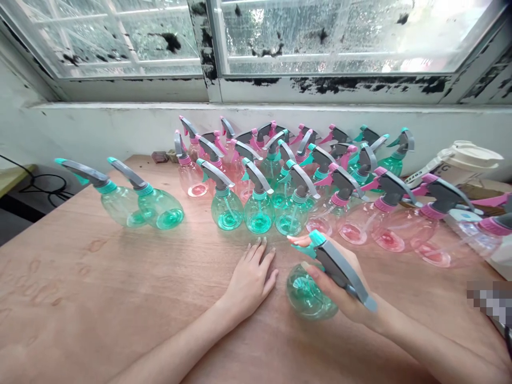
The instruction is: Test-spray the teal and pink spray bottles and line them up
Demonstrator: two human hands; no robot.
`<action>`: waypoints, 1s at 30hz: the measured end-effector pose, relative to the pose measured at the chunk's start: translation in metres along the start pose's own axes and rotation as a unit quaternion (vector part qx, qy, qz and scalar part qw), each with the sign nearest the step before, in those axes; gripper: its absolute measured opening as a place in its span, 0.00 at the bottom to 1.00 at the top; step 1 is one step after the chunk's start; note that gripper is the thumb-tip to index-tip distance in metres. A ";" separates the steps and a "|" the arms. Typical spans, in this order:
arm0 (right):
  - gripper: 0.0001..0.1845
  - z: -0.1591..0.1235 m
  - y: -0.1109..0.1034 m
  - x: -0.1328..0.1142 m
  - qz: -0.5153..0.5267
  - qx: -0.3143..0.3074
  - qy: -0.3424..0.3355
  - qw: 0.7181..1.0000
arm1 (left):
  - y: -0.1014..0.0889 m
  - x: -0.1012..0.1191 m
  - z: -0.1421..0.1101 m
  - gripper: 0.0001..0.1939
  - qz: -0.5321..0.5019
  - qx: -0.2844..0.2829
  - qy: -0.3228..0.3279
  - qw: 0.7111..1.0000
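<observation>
In my right hand (pixel 352 277) is a green spray bottle (pixel 310 296) with a grey and teal trigger head; my fingers wrap round its neck below the head. The bottle tilts a little over the near part of the table. My left hand (pixel 252 277) lies flat on the wood with its fingers stretched out and nothing in it. Just beyond its fingertips stands a green spray bottle (pixel 259 210) in a row with others like it. Pink spray bottles (pixel 354 226) continue that row to the right.
Two green spray bottles (pixel 162 205) stand apart on the left of the wooden table (pixel 120 298). Several more pink and green ones crowd against the wall below the window (pixel 336 42). A white lidded container (pixel 466 160) is at the back right. Black cables (pixel 48 184) hang beyond the left edge.
</observation>
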State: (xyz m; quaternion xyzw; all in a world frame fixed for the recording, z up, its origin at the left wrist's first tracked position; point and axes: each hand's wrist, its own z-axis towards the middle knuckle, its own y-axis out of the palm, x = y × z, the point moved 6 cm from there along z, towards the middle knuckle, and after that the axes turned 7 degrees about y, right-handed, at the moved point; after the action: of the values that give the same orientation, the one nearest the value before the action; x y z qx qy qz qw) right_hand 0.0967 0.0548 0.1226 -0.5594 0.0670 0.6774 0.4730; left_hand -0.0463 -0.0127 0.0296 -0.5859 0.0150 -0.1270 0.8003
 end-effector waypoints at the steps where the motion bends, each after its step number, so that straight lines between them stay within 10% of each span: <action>1: 0.16 -0.001 0.000 0.001 0.000 0.001 0.003 1.000 | 0.000 0.000 0.000 0.20 -0.002 0.002 0.000 1.000; 14: 0.20 -0.007 0.001 0.011 -0.004 -0.008 0.027 1.000 | 0.000 -0.001 0.000 0.21 -0.002 -0.006 0.000 1.000; 30: 0.02 0.005 -0.004 -0.002 -0.026 -0.009 -0.005 1.000 | -0.001 -0.001 0.002 0.20 -0.005 -0.008 0.000 1.000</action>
State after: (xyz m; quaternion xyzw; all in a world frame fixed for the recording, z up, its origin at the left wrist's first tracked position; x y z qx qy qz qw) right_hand 0.0962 0.0586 0.1279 -0.5617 0.0440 0.6685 0.4855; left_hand -0.0473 -0.0112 0.0312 -0.5922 0.0128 -0.1312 0.7949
